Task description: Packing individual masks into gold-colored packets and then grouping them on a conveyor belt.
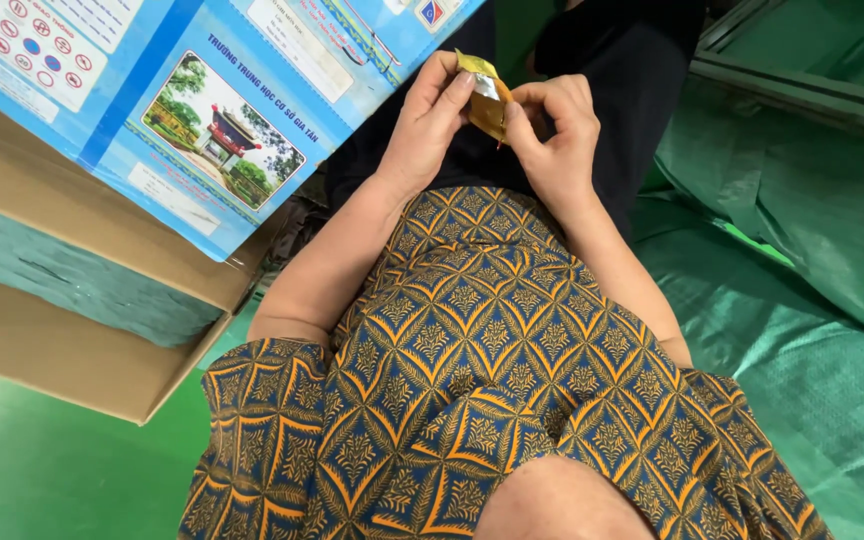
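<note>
A small gold-coloured foil wrapper (486,95) with a silvery inner side is pinched between both hands above my lap. My left hand (430,120) grips its upper left edge with thumb and fingers. Fingers curled, my right hand (552,135) holds the wrapper's right side. What lies inside the wrapper cannot be made out. Below the hands are black trousers (632,90) and my blue top with an orange leaf pattern (482,340).
An open cardboard box (62,350) holding stacked green sheets (72,280) stands at the left. Blue printed book covers (202,110) lie over it. Green woven tarpaulin (812,250) covers the floor at the right; bare green floor (42,470) shows at lower left.
</note>
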